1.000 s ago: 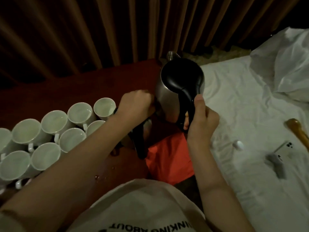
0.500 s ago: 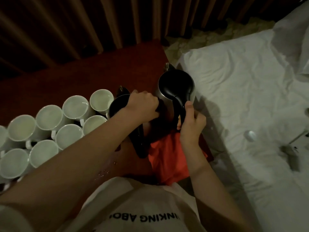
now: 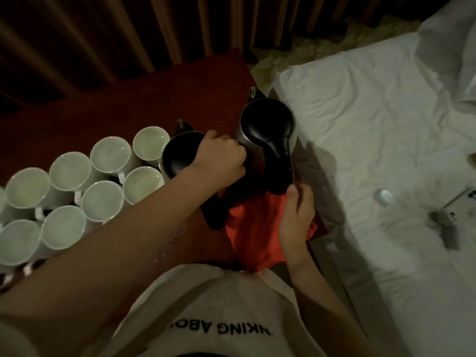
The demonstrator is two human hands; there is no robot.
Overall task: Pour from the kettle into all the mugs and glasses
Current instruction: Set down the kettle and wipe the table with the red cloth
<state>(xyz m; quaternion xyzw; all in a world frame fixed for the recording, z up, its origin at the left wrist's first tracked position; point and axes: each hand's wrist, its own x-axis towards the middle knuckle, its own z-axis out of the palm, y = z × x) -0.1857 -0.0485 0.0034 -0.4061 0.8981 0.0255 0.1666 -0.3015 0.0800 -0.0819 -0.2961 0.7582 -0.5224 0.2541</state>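
Observation:
Two steel kettles with black lids stand on the dark red table (image 3: 128, 109). The right kettle (image 3: 268, 124) stands upright near the table's right edge. My right hand (image 3: 296, 217) lies just below the lower end of its black handle, over an orange cloth (image 3: 255, 238), with its fingers loosely curled and off the handle. My left hand (image 3: 219, 161) grips the top of the left kettle's (image 3: 177, 155) handle and hides part of the lid. Several white mugs (image 3: 108, 155) are packed together left of that kettle, and pale liquid shows in them.
A bed with a white sheet (image 3: 373, 124) runs along the table's right side. On the sheet lie a small round white object (image 3: 384, 197), a phone (image 3: 463, 202) and a grey object (image 3: 447, 229). Brown curtains hang behind the table. Water drops (image 3: 164, 251) dot the table's front.
The right kettle has come down from mid-air and now stands on the table. My right hand slid down off its handle. The left hand kept its grip on the left kettle.

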